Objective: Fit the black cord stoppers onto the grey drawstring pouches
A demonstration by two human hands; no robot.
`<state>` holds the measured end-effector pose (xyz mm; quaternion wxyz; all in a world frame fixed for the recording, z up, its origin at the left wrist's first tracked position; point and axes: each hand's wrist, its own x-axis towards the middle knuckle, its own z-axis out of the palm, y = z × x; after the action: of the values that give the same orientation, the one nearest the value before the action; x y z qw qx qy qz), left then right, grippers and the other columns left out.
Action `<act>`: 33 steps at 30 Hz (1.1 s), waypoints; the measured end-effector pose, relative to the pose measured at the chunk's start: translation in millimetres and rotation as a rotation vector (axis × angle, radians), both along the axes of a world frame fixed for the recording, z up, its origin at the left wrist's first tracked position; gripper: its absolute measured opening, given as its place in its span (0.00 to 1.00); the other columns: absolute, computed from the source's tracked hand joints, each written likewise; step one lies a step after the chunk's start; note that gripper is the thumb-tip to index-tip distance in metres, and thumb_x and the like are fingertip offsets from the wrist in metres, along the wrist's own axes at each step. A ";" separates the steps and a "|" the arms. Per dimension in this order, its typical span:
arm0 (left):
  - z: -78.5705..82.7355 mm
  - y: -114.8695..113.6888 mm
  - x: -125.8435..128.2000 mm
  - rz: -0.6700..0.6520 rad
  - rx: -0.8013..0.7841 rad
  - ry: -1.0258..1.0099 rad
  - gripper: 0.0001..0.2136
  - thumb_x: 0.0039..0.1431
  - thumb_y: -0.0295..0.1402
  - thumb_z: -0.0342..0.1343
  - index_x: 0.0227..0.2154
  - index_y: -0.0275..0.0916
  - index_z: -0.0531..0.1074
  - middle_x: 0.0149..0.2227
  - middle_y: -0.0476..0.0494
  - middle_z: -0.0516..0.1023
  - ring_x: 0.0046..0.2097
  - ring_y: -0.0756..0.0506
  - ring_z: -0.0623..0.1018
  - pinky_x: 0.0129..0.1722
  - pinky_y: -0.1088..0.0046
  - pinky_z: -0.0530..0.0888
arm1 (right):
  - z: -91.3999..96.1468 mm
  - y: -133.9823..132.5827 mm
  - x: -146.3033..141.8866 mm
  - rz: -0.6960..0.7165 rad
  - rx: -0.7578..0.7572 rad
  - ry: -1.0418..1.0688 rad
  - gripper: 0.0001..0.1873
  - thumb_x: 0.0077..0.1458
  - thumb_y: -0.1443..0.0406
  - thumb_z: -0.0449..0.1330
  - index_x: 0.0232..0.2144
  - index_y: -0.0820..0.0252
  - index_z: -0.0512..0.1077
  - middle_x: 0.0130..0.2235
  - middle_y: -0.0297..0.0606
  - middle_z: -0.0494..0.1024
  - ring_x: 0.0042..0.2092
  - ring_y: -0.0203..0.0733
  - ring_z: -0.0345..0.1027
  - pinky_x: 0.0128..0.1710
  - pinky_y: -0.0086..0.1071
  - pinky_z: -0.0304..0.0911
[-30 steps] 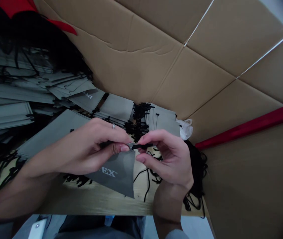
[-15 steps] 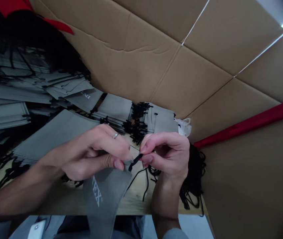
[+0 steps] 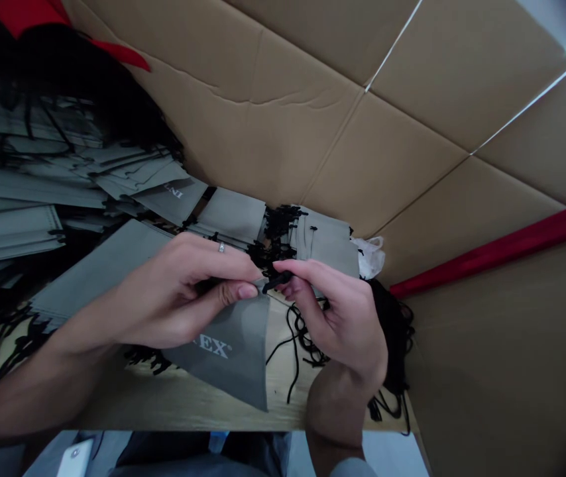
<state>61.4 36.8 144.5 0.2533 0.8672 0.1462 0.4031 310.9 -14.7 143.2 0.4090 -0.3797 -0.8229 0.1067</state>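
My left hand pinches the top edge of a small grey fabric pouch with white letters, held flat just above the wooden table. A ring sits on one of its fingers. My right hand grips a black cord tip at the pouch's upper right corner, fingertips meeting those of the left hand. A thin black cord hangs down below the right hand.
Stacks of grey pouches with black cords lie behind the hands, and more pile up at the left. Loose black cords sit at the right. Cardboard sheets wall the back and right; a red strip runs along them.
Half a second ago the pouch hung down, turned on end; now it lies level again with the letters upright. Both hands rose slightly and the cord tip is back at the pouch's corner.
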 end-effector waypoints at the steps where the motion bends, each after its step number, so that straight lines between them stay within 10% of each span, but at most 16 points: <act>1: -0.2 -0.8 -0.2 0.004 0.010 0.001 0.09 0.75 0.26 0.57 0.35 0.40 0.75 0.24 0.55 0.68 0.24 0.53 0.64 0.25 0.75 0.62 | -0.6 0.0 -2.2 -0.030 0.021 0.002 0.15 0.75 0.72 0.58 0.54 0.56 0.82 0.41 0.35 0.88 0.40 0.37 0.83 0.43 0.32 0.79; 33: -3.5 0.0 -1.3 -0.088 0.067 0.018 0.11 0.73 0.21 0.52 0.34 0.42 0.69 0.25 0.54 0.67 0.26 0.51 0.65 0.28 0.73 0.64 | -7.6 8.2 -24.8 -0.274 0.224 0.072 0.11 0.70 0.72 0.60 0.39 0.54 0.81 0.35 0.33 0.84 0.34 0.38 0.77 0.38 0.34 0.75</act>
<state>60.1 36.8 141.0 0.2401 0.8845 0.0965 0.3882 286.1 -6.6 135.6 0.4888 -0.4361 -0.7550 -0.0289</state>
